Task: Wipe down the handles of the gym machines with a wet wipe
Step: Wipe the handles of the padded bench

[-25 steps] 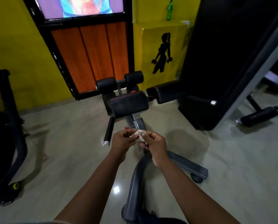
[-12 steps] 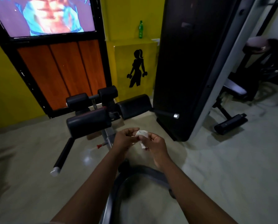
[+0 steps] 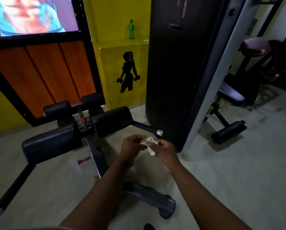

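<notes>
The wipe (image 3: 149, 144) sits bunched between both hands at mid-frame, just right of centre. The left hand (image 3: 130, 147) pinches its left edge with thumb and curled fingertips. The right hand (image 3: 165, 151) pinches the other side, thumb pressed on top and fingers folded underneath, with a white corner hanging below. Neither hand is spread, and the cloth is a small wad rather than an opened sheet. It touches no equipment. Over the last second the hands have kept this shared pinch and only worked the wad slightly. The view has swung, so the bench (image 3: 51, 146) has slid toward the left of the frame. A handle (image 3: 146, 128) with a shiny end cap, at the frame's edge half a second ago, now lies just above the hands, its cap close to the right knuckles but apart from them. That suggests this bar is the next surface to wipe, and the fussing with the cloth looks like refolding it before contact. No wiping is under way now. The other handle (image 3: 14, 185) slants off to the lower left, well away. Behind the cap rises a tall black machine (image 3: 180, 72), filling the upper right. A green bottle (image 3: 131, 29) stands on a yellow ledge at top centre, beside a screen (image 3: 31, 14) in the upper left.
</notes>
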Tool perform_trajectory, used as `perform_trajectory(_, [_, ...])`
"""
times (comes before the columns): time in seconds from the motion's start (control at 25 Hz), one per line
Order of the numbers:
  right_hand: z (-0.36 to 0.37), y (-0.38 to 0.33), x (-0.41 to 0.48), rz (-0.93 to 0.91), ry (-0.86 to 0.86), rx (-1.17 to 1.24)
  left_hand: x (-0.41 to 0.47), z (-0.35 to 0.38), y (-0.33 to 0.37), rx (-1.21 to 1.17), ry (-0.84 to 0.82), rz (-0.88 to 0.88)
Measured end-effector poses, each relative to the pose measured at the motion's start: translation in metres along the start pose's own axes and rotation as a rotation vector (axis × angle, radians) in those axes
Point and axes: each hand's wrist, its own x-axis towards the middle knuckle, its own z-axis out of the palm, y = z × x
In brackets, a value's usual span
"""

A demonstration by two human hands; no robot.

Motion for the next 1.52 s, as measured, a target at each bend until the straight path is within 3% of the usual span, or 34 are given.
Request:
perform_trajectory(0.12, [-0.016, -0.002, 0.037, -0.006, 0.115, -0.047, 0.036, 0.010, 0.002, 0.113, -0.007, -0.024])
perform_trajectory(0.4, [-0.048, -0.001, 0.138, -0.193, 0.494, -0.586, 0.141, 0.038, -0.014, 0.617, -0.052, 0.010])
perform_trajectory(0.52, [-0.050, 0.016, 0.179, -0.349, 0.408, -0.844, 0.166, 0.047, -0.022, 0.897, -0.167, 0.080])
perform_trajectory(0.72, [-0.050, 0.058, 0.179, -0.533, 0.049, -1.074, 0.191, 0.052, -0.028, 1.134, -0.397, 0.119])
perform_trajectory(0.92, [-0.076, 0.088, 0.179, -0.975, -0.015, -1.284, 0.205, 0.057, -0.026, 1.284, -0.471, 0.066])
perform_trajectory(0.96, [-0.073, 0.083, 0.182, -0.956, 0.008, -1.259, 0.207, 0.058, -0.025, 1.298, -0.479, 0.054])
perform_trajectory(1.12, [-0.044, 0.067, 0.175, -0.551, 0.195, -0.903, 0.216, 0.065, -0.021, 1.342, -0.495, 0.017])
perform_trajectory(1.36, [-0.010, 0.048, 0.163, -0.098, 0.576, -0.406, 0.216, 0.062, -0.021, 1.333, -0.509, -0.011])
perform_trajectory(1.52, [-0.019, 0.029, 0.185, 0.324, 0.560, -0.199, 0.212, 0.062, -0.025, 1.297, -0.490, -0.022])
